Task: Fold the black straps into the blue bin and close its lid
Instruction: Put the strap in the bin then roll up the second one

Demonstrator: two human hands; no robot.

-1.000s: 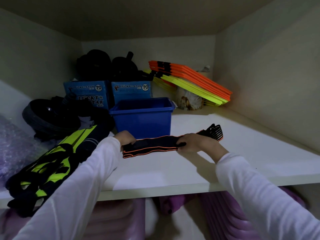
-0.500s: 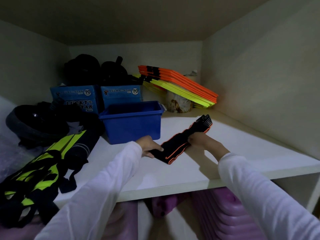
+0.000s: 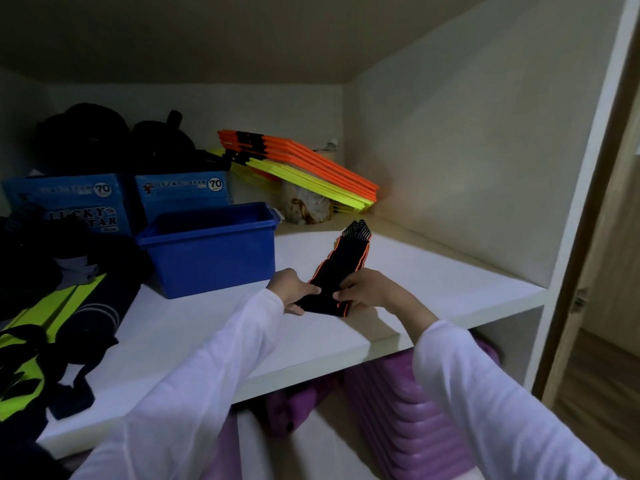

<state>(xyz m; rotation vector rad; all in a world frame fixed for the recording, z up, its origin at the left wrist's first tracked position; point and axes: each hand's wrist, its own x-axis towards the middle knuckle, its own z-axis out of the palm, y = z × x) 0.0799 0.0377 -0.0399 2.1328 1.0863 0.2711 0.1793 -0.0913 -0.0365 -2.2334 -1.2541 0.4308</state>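
Observation:
A folded bundle of black straps with orange edging [image 3: 341, 268] lies on the white shelf [image 3: 214, 327], its far end pointing away from me. My left hand [image 3: 292, 289] grips the near end from the left. My right hand [image 3: 367, 291] grips the same end from the right. The blue bin [image 3: 211, 251] stands open to the left of the straps, a short way behind my left hand. No lid is in view.
Two blue "Lucky Star" boxes [image 3: 180, 194] with black gear on top stand behind the bin. Orange and yellow flat bars [image 3: 304, 171] lean at the back. Yellow-black clothing [image 3: 52, 327] covers the shelf's left. Purple items [image 3: 408, 410] fill the shelf below.
The strap bundle has turned from lying crosswise to pointing away from me. Both hands have come together at its near end. My view shifted right.

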